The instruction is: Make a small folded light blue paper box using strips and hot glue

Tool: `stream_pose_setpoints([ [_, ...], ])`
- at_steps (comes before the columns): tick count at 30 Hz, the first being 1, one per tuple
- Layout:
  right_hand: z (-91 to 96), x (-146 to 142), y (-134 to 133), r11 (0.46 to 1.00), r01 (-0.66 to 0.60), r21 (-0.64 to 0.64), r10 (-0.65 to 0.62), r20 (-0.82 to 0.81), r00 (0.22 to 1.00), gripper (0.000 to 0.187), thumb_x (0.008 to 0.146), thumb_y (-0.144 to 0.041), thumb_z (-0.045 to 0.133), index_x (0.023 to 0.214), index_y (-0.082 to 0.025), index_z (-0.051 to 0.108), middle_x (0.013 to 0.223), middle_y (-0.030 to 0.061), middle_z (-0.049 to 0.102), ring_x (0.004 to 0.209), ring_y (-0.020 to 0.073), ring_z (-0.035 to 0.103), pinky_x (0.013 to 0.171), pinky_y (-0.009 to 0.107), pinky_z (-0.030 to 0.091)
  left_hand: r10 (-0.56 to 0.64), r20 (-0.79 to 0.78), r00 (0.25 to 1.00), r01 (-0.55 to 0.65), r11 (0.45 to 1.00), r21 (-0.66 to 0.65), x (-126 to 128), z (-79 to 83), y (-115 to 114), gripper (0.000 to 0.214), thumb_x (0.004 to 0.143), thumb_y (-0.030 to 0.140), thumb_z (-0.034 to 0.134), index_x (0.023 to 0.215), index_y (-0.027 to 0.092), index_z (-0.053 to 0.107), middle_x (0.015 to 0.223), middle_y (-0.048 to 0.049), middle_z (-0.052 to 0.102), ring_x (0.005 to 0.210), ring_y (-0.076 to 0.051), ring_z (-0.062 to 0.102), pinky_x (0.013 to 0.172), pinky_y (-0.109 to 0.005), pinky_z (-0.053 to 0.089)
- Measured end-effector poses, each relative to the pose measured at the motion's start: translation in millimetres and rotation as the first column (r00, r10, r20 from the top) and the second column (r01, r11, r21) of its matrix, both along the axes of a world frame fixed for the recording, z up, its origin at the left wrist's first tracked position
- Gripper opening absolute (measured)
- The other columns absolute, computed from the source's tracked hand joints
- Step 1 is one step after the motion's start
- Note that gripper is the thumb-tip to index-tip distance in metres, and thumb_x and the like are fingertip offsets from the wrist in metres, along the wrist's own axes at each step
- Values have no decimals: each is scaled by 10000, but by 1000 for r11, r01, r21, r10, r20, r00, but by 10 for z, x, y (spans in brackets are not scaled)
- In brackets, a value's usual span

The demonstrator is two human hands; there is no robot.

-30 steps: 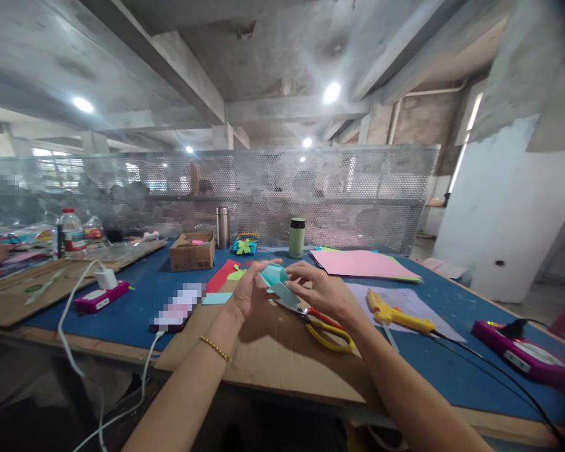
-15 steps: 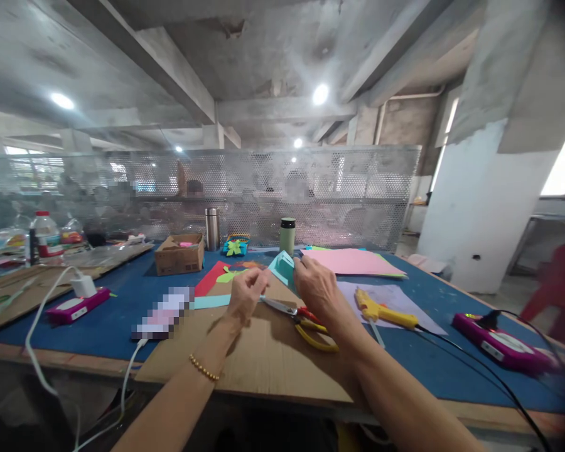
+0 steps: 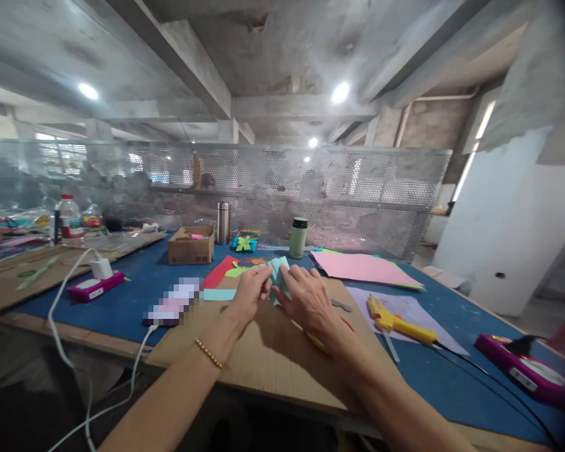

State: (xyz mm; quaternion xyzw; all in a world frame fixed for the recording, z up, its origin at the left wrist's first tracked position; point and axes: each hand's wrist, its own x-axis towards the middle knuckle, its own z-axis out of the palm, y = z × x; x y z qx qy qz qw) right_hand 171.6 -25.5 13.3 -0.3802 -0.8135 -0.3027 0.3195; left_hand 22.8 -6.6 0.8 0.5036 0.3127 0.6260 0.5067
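Observation:
A light blue piece of folded paper (image 3: 279,269) is held up between both hands over the cardboard sheet (image 3: 263,364). My left hand (image 3: 250,294) pinches its left edge with closed fingers. My right hand (image 3: 306,296) grips the right side, fingers bent over it and thumb beneath. Under my right forearm lie scissors, mostly hidden, with part of a yellow handle (image 3: 316,343) showing. To the left of my left hand are a flat light blue strip (image 3: 219,294), red paper (image 3: 220,271) and a green paper cutout (image 3: 241,270).
A yellow glue gun (image 3: 400,323) lies on lilac paper (image 3: 358,301) at right, its cord running to a purple power strip (image 3: 522,367). Pink sheets (image 3: 367,269), a green tumbler (image 3: 298,238), a steel flask (image 3: 223,223) and a cardboard box (image 3: 191,246) stand behind. Left is a charging phone (image 3: 175,302).
My hands have come closer together on the light blue paper, which is now more upright and folded. The scissors' blades no longer show left of my right hand. The view has shifted slightly left.

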Motion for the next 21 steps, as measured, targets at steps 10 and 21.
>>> stream_pose_setpoints([
  [10,368,251,115,874,-474,-106,308,-633,710,156,894,-293,595,840,-202,710,829,42,604,770,164,538,688,296,429,159,-237,958,-104,968,229,-20,127,-132,426,737,493,642,507,166,493,507,43,361,514,-83,298,485,-242,203],
  [21,302,187,230,804,-534,-263,303,-592,747,181,846,-315,619,715,-192,630,874,53,636,835,172,565,724,308,422,189,-240,952,-129,961,246,-20,120,-136,237,719,357,685,624,140,689,580,7,527,594,-125,424,566,-244,313],
])
